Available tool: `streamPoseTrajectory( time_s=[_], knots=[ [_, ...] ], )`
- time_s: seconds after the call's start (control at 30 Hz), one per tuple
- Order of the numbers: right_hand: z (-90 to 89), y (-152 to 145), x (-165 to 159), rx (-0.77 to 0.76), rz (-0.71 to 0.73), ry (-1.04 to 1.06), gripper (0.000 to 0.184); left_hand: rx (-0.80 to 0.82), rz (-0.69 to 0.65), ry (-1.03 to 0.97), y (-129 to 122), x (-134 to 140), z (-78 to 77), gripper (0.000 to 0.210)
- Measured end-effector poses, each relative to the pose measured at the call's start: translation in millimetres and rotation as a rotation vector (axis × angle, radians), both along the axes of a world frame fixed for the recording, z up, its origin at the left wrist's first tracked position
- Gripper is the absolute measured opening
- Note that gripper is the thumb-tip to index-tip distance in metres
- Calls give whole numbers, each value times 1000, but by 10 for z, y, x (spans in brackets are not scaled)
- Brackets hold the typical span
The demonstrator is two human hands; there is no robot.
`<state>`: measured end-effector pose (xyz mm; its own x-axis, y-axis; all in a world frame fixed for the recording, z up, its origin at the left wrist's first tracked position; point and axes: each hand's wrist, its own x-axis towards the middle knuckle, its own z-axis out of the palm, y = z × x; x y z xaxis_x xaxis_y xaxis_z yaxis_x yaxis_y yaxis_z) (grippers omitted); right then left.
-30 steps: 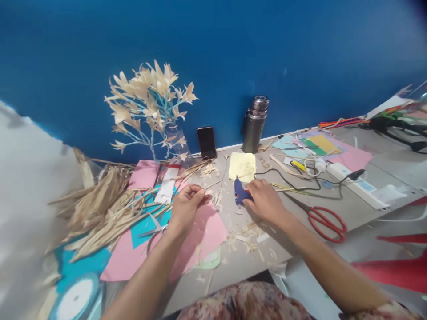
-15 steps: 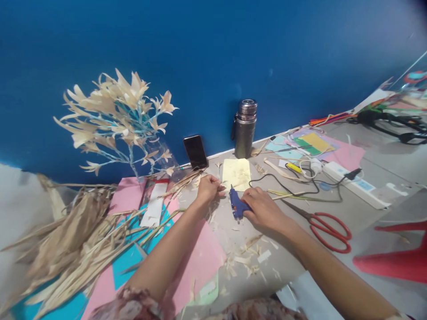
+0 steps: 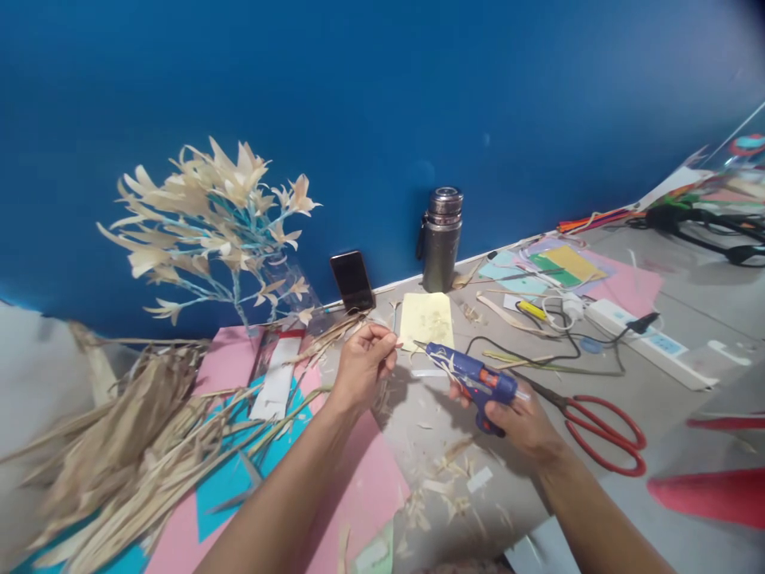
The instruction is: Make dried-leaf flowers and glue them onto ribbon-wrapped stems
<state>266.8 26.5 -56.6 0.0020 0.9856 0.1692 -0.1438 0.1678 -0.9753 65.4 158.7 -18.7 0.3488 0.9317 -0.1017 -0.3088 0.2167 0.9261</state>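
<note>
The right hand (image 3: 521,426) has its fingers closed around the handle of the blue glue gun (image 3: 475,375), which is in front of the yellow paper (image 3: 426,315). Left of this paper, the left hand (image 3: 364,365) has its fingertips together; whether they pinch something, I cannot tell.

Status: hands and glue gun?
Left hand pinched, contents unclear. Right hand gripping blue glue gun, nozzle toward left hand. Red-handled scissors lying beyond right wrist.
</note>
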Motion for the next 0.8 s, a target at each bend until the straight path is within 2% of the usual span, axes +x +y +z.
streamPoseTrajectory(
  time_s=[0.23, 0.47, 0.6, 0.8],
  knots=[
    [94, -11, -67, 37, 4, 3, 44, 17, 9, -33, -146, -54, 52, 35],
    [95, -37, -43, 48, -2, -79, 42, -25, -7, -73, -178, -83, 53, 40],
    [106, -65, -36, 41, -8, -59, 44, -48, -2, -69, -190, -76, 75, 41],
    [87, -54, -61, 33, 46, -101, 45, -92, -19, -119, -226, -48, 99, 41]
  ],
)
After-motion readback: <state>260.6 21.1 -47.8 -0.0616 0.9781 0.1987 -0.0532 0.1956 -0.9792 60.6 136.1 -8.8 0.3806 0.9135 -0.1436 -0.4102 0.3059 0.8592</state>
